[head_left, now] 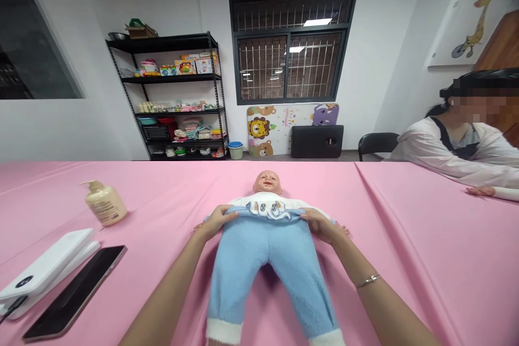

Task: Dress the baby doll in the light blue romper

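Both waist edges of the blue outfit (266,233), likely soft, light and best gripped there, are pinched by left hand (214,221) and right hand (322,225).

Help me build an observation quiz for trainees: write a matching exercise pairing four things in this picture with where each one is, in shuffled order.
Things
1. Light-blue fleecy trousers
2. Cream plastic pump bottle
3. Black rectangular phone
4. Silver metal bracelet

Places
A. Around the right forearm
B. On the bald baby doll, held at the waist by the left hand and right hand
C. Lying flat beside the white rectangular device
D. Standing beyond the white rectangular device

Pairs: 1-B; 2-D; 3-C; 4-A
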